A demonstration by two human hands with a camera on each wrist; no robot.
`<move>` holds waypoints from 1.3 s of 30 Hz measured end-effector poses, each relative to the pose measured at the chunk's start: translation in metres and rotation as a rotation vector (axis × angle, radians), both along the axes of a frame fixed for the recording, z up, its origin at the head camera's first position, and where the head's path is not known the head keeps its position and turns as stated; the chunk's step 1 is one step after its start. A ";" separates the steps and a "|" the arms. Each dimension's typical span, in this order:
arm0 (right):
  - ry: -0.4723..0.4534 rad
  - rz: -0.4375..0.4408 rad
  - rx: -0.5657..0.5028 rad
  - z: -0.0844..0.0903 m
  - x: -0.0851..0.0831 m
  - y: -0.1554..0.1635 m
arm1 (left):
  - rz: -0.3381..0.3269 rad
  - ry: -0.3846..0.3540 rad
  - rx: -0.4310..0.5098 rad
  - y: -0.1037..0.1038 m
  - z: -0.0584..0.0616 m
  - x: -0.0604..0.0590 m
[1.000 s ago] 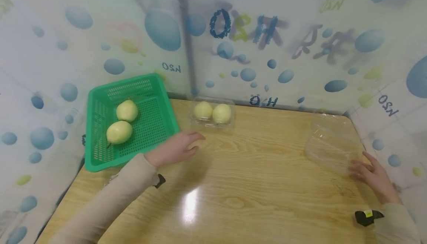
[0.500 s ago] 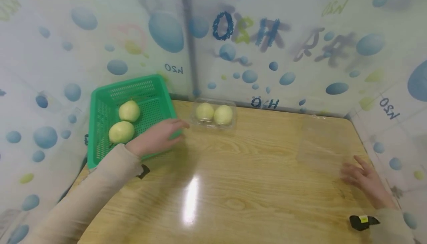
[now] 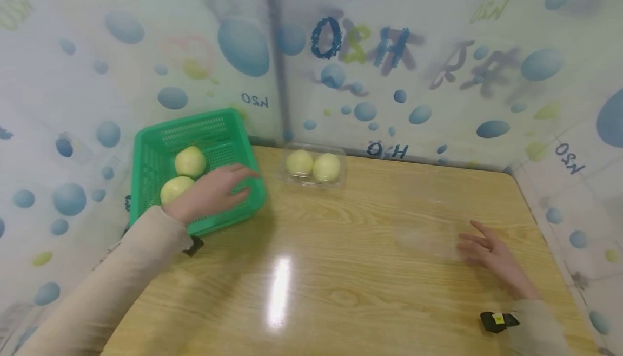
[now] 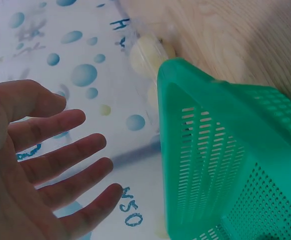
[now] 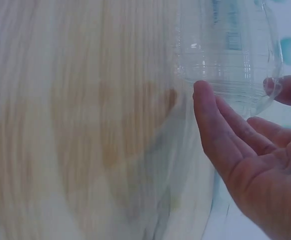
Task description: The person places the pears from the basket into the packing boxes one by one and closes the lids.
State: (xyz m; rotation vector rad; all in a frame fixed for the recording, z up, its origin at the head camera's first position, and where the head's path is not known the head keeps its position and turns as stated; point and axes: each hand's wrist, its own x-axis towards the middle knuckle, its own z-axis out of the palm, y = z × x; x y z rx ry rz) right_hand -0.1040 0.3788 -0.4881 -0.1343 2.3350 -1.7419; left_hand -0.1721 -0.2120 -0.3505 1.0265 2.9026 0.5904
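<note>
My left hand [image 3: 214,191] hovers over the green plastic basket [image 3: 186,122], fingers spread and relaxed; in the left wrist view its palm is bare, beside the basket's rim. Two pale yellow-green pears [image 3: 190,162] lie in the basket, the nearer one partly hidden by my wrist. At the right, my right hand [image 3: 496,256] pinches the edge of a clear plastic container [image 5: 225,50], thumb on one side and fingers on the other. The container holds nothing visible and is blurred in the head view.
A second clear plastic box [image 3: 311,183] with two pears [image 3: 326,167] stands at the table's back edge, right of the basket. The wooden table [image 3: 360,269] is bounded by patterned curtains [image 3: 428,31] behind and at both sides.
My right hand has carried the clear container leftward from the table's right edge. My left hand has drawn back left, from near the boxed pears to over the basket.
</note>
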 end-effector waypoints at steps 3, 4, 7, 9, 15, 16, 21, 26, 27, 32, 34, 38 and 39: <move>0.022 0.024 -0.019 0.000 -0.003 -0.014 | 0.012 -0.008 0.000 -0.005 0.001 -0.002; 0.028 0.028 -0.028 0.000 -0.004 -0.018 | 0.016 -0.011 0.001 -0.007 0.001 -0.002; 0.049 0.042 -0.016 0.001 -0.006 -0.030 | 0.032 -0.014 -0.006 -0.012 0.001 -0.003; 0.058 0.050 0.005 0.002 -0.008 -0.038 | 0.041 -0.016 -0.015 -0.014 0.001 -0.003; 0.056 0.086 0.029 0.003 -0.012 -0.057 | 0.053 -0.024 -0.029 -0.019 0.001 -0.002; 0.057 0.090 0.033 0.003 -0.012 -0.060 | 0.054 -0.026 -0.029 -0.020 0.001 -0.002; 0.055 0.089 0.059 0.003 -0.013 -0.073 | 0.047 -0.028 -0.024 -0.021 0.002 -0.002; 0.062 0.078 0.118 0.007 -0.008 -0.091 | 0.044 -0.028 -0.023 -0.021 0.003 -0.003; 0.068 0.075 0.131 0.007 -0.006 -0.094 | 0.045 -0.028 -0.024 -0.021 0.002 -0.003; 0.181 0.053 0.282 0.003 0.001 -0.109 | 0.051 -0.022 -0.029 -0.022 0.000 -0.003; 0.273 0.048 0.401 0.000 0.004 -0.114 | 0.048 -0.017 -0.031 -0.022 -0.001 -0.003; 0.421 0.025 0.605 -0.003 0.008 -0.123 | 0.045 -0.011 -0.034 -0.021 -0.001 -0.003; 0.446 0.015 0.642 -0.004 0.009 -0.125 | 0.041 -0.009 -0.035 -0.021 -0.001 -0.004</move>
